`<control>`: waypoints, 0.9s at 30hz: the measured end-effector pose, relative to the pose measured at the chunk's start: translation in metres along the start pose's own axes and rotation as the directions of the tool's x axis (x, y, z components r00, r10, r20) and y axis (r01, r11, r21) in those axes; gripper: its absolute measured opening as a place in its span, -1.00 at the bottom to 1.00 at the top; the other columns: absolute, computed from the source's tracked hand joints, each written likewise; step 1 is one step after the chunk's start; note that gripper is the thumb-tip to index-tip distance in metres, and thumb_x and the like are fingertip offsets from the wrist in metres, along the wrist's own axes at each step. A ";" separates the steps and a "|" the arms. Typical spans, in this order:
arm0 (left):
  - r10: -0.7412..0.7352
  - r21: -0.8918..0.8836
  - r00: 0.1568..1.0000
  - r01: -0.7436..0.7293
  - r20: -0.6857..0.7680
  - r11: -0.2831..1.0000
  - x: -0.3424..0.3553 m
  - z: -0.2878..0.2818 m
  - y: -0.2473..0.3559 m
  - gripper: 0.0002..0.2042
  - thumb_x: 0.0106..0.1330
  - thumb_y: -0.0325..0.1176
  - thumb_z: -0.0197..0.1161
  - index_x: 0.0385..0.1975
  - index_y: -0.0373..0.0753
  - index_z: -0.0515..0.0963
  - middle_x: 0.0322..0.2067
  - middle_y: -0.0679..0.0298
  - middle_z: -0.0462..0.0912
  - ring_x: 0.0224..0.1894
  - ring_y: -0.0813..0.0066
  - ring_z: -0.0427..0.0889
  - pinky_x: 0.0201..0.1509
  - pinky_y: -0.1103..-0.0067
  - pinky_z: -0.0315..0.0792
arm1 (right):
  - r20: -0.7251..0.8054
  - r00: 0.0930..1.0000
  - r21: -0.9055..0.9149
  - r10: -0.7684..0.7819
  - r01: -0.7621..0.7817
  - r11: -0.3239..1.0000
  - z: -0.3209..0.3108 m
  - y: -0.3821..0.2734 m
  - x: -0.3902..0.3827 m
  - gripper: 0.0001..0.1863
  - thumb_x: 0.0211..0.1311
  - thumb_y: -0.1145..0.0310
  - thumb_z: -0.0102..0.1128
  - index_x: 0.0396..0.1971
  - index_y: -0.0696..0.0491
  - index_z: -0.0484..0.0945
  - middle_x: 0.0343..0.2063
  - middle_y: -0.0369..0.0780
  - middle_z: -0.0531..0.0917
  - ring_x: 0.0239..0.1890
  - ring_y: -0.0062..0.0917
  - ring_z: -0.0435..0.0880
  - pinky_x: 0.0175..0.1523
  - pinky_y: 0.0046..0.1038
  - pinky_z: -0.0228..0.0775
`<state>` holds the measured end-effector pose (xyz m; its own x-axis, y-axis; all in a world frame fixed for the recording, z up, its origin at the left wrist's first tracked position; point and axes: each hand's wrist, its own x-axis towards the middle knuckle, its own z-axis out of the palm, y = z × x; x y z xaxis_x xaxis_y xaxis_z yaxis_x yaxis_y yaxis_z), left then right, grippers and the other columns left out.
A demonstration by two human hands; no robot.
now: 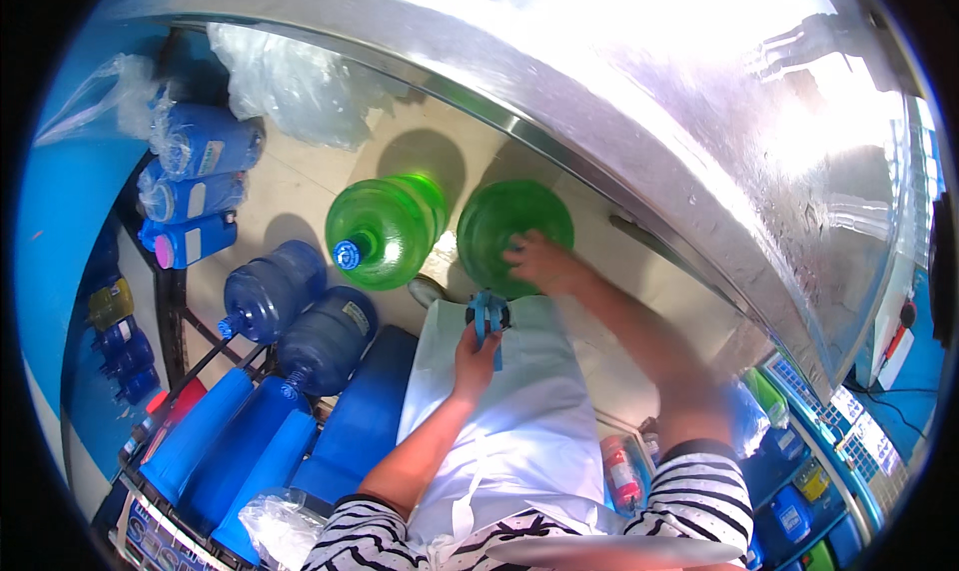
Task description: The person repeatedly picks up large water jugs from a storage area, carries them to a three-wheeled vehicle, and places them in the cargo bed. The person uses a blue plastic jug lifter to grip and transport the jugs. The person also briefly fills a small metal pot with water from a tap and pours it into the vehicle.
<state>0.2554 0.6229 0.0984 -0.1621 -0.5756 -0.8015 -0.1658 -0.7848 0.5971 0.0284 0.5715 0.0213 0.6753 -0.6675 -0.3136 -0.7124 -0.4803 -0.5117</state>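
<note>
Two large green water jugs (398, 233) stand side by side on the floor in front of me, the left one with a blue cap (347, 254) on its neck. Over the other green jug (499, 201) reaches my right hand (541, 263), its fingers at the top near the neck. Motion smears them, and the hand hides part of the mouth. My left hand (478, 363) is closed around a blue hand-held tool (486, 316) with a dark part, held upright before my white apron (519, 421). What kind of tool it is, I cannot make out.
Two clear blue jugs (275, 289) stand to the left, beside several solid blue containers (225, 441). Wrapped blue containers (205, 141) and plastic sheeting (300, 81) lie farther back. A shiny metal surface (619, 91) juts in above. Shelves of bottles (794, 516) stand at right.
</note>
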 end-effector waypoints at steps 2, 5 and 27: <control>-0.018 -0.101 0.996 0.009 -0.088 0.995 -0.005 -0.007 0.018 -0.87 0.26 -0.44 0.13 -0.23 -0.25 0.45 -0.56 0.48 0.40 -0.60 0.77 0.31 -0.57 0.75 0.17 | 0.183 0.981 0.041 -0.064 0.057 0.998 0.001 -0.038 0.053 -0.71 -0.26 0.31 0.26 -0.38 -0.07 0.62 0.04 -0.21 0.45 0.17 -0.23 0.30 0.14 -0.21 0.20; -0.017 -0.191 0.991 -0.009 -0.136 0.982 -0.018 -0.023 0.039 -0.89 0.27 -0.41 0.13 -0.24 -0.22 0.47 -0.62 0.51 0.34 -0.68 0.81 0.20 -0.66 0.76 0.06 | 0.035 0.997 0.205 0.062 -0.068 0.976 0.024 -0.096 0.052 -0.68 -0.19 0.42 0.17 -0.29 -0.03 0.63 0.02 -0.21 0.46 0.18 -0.21 0.31 0.23 -0.20 0.12; 0.155 0.063 0.972 -0.168 0.175 0.984 0.027 0.035 0.042 -0.83 0.36 -0.33 0.06 -0.23 -0.32 0.41 -0.44 0.20 0.57 -0.40 0.51 0.53 -0.32 0.51 0.41 | 0.030 0.503 0.999 0.864 0.010 -0.041 -0.009 -0.132 -0.018 -0.78 0.25 0.38 0.05 -0.12 0.07 0.44 -0.51 -0.16 0.61 -0.53 -0.40 0.61 -0.36 -0.43 0.47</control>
<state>0.2099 0.5827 0.1030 -0.3537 -0.6413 -0.6810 -0.1969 -0.6607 0.7244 0.1086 0.6415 0.1013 -0.2699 -0.7334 -0.6240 0.2268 0.5814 -0.7814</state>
